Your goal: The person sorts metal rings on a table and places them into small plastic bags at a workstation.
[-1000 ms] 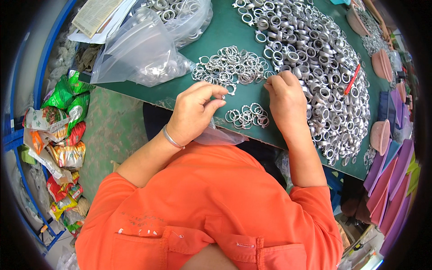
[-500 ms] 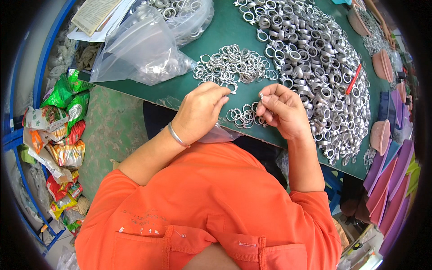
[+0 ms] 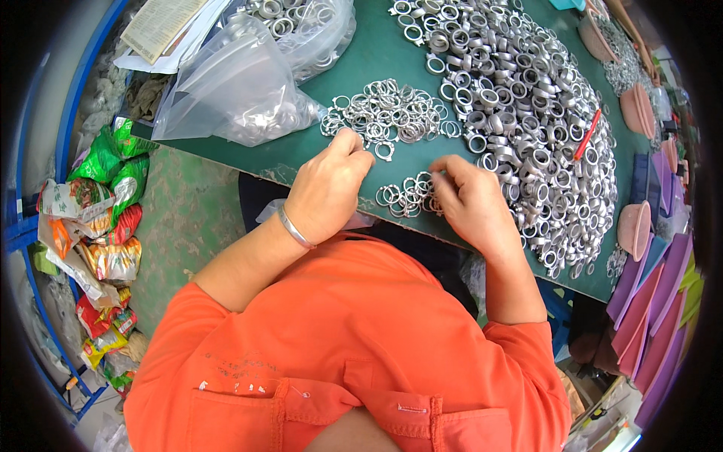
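My left hand (image 3: 327, 184), a silver bangle at its wrist, is at the near edge of a pile of thin metal rings (image 3: 407, 113). Its thumb and forefinger are pinched together; whatever they hold is hidden. My right hand (image 3: 478, 203) reaches down over a smaller cluster of thin rings (image 3: 407, 197) near the table's front edge. Those fingers are curled and close together, and I cannot make out what is in them. One loose ring with a small lug (image 3: 384, 151) lies between the hands, beside the larger pile.
A big heap of thicker metal rings (image 3: 520, 98) covers the right of the green table (image 3: 354, 75), a red pen-like stick (image 3: 587, 135) on top. Clear plastic bags of rings (image 3: 241, 98) stand at the left. Pink baskets (image 3: 636, 226) line the right.
My right hand has lowered from holding up a small metal piece to the small ring cluster. My left hand has shifted slightly left and toward me, its fingertips now by the ring pile's near-left edge.
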### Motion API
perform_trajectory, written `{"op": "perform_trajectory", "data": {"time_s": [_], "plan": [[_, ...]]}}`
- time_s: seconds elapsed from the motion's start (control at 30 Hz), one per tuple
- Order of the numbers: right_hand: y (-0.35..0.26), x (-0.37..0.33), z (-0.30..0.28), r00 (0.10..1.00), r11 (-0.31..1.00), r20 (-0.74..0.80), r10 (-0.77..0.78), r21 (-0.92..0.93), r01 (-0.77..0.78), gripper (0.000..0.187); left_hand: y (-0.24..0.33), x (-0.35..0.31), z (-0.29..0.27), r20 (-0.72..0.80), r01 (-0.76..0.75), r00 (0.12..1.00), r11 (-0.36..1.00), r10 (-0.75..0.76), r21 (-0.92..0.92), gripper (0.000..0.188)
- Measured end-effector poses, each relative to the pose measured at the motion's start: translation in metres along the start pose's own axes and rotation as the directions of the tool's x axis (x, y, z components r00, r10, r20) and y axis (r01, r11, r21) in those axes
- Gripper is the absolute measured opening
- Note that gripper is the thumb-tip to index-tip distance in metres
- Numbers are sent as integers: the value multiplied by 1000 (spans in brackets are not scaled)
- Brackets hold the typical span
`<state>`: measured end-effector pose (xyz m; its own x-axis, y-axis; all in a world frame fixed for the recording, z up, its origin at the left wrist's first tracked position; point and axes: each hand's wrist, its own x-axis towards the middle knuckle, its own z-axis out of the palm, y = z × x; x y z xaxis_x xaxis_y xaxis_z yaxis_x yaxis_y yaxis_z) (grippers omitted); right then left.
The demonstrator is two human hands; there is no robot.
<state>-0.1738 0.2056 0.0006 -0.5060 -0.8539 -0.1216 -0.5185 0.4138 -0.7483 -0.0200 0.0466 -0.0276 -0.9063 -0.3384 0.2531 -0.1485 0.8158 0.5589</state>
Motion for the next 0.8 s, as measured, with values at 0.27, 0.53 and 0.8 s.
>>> {"op": "perform_trajectory", "data": {"time_s": [0.27, 0.53, 0.8], "plan": [[23, 32, 7, 941, 838, -233, -244, -539, 85, 3, -4, -1, -1, 12, -19, 1000, 1000, 19, 13, 10], [19, 16, 1, 932, 975, -297, -209, -134, 176, 3, -6, -1, -5, 34, -17, 999, 999, 19, -47, 13], [17, -5, 6, 980, 978, -200, -9, 202, 50, 15, -7, -1, -5, 88, -23, 996, 999, 26, -35, 15]]}}
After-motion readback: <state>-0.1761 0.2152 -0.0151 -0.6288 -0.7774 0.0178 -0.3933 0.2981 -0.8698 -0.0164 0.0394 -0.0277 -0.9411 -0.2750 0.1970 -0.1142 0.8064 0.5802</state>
